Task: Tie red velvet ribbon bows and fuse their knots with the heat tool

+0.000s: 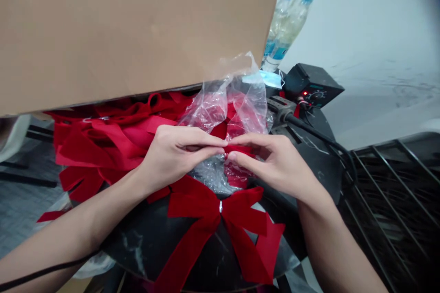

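Ribbon: we pinch a red velvet ribbon (pixel 240 150) between our hands, over crumpled clear plastic.
Left hand: our left hand (pixel 178 158) has its fingers closed on the ribbon's left part.
Right hand: our right hand (pixel 271 165) grips it too, fingertips almost meeting the left's.
Near: a red bow (pixel 206 210) with a silver band lies on a black tabletop (pixel 144 247).
Left: a heap of red bows (pixel 99 146).
Far: a clear plastic bag (pixel 227 105), a cardboard box (pixel 130 27), two water bottles (pixel 285 27), a black control unit (pixel 311 84).
Right: a wire rack (pixel 392 201).
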A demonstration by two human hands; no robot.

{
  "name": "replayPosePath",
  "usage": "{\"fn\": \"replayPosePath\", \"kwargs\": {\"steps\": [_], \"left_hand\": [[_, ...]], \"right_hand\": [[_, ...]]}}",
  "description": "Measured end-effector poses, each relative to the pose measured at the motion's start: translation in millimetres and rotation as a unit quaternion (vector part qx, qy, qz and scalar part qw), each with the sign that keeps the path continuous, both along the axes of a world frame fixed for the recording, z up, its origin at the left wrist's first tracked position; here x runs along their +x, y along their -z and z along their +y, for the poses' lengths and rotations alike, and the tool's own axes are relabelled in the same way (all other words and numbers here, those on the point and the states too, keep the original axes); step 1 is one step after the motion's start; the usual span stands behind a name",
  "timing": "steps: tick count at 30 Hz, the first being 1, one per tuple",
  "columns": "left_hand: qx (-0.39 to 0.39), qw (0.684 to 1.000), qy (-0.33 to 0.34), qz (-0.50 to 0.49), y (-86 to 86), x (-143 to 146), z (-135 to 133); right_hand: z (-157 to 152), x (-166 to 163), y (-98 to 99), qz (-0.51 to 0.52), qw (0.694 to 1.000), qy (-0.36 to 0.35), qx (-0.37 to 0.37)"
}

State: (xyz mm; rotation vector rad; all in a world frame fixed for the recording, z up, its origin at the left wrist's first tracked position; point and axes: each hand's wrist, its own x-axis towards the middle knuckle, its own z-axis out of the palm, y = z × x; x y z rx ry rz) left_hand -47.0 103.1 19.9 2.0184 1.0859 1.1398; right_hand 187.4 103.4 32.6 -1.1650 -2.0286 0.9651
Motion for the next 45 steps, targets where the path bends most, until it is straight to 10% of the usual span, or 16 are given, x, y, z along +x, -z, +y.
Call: {"fn": "replayPosePath", "kwargs": {"steps": [11,19,23,28,32,37,45], "left_hand": [[-0.158,0.979,0.127,0.025,-14.4,1,-20],[0.113,0.872,0.186,0.438,9.9,14,-67],[0.012,0.918,0.163,0.362,9.5,19,-71],[-0.199,0.949,0.188,0.159,-8.8,19,-63],[-0.413,0.875,0.25,0.043,-20.5,21,-54],[-0.427,0.847,0.317,0.018,-15.7,31,-41],[-0.565,0.719,0.385,-0.126,4.1,37,-29]], "right_hand": [[-58,22,-28.0,-0.137,0.979,-0.009,0.148],[-183,13,16.9,-0.212,0.973,0.064,0.069],[-192,-3,44.1,-0.215,0.967,0.111,0.084],[-180,11,26.3,-0.132,0.987,0.081,-0.05],[-165,43,-2.0,-0.132,0.985,0.015,-0.106],[-136,75,-31.4,-0.132,0.981,-0.055,-0.128],[-86,104,-32.3,-0.159,0.976,-0.108,-0.106]]}}
